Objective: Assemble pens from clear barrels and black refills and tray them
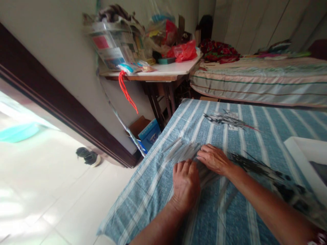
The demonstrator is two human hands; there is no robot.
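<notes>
A loose pile of thin, clear plastic strips (182,151) lies on the blue-and-white striped cloth (150,204). My left hand (186,183) is closed, its fingers curled down at the near side of the pile. Just beyond it and to the right, my right hand (213,160) bends its fingers over the strips, with more of them showing under the palm. Both sets of fingertips are partly hidden, and the strips are smeared by motion. Right of my hands is a bunch of dark, thin pieces (258,166), some in clear wrapping.
Another small heap of thin black pieces (227,120) sits farther back on the cloth. A white tray (296,146) stands at the right edge. Behind are a cluttered side table (163,69), a bed (255,80) and a blue box (150,136) on the floor.
</notes>
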